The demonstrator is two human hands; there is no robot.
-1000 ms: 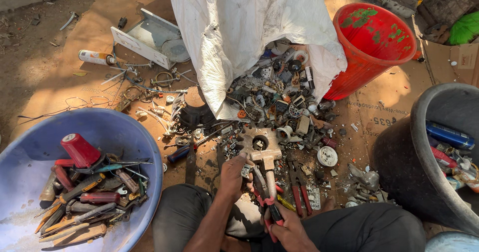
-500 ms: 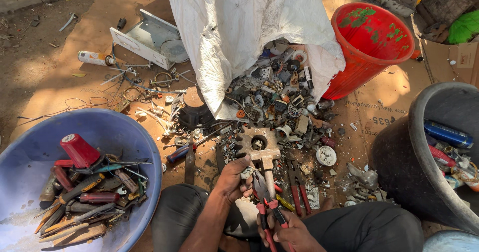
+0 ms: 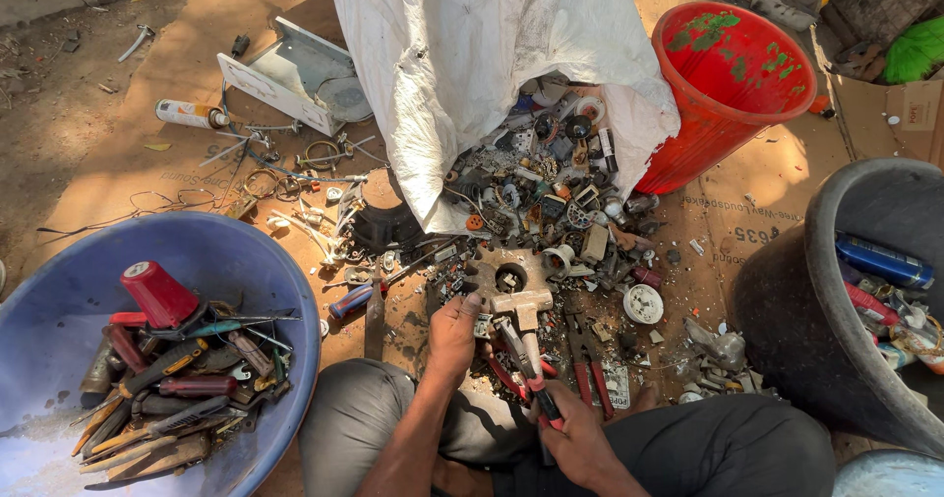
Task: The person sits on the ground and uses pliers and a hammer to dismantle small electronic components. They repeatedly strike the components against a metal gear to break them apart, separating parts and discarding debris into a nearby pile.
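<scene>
Head view: left hand (image 3: 454,335) gripping metal bracket (image 3: 511,286) at scrap pile (image 3: 551,202) edge; right hand (image 3: 578,443) closed on red-handled pliers (image 3: 526,374). Tight space: blue tub (image 3: 246,261) left, black tub (image 3: 836,291) right, red bucket (image 3: 733,94) and white sack (image 3: 492,64) beyond.

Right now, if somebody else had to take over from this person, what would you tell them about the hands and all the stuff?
Left hand: steadies the tan metal bracket at its lower left edge.
Right hand: grips red-handled pliers, jaws pointed up at the bracket's stem.
Things: the bracket lies at the near edge of the scrap pile spilling from the white sack. A second pair of red-handled pliers lies just right of the hands.
Done: the blue tub on the left already holds screwdrivers and other tools; the black tub on the right holds cans.
Left: most of the pile lies unsorted.
</scene>
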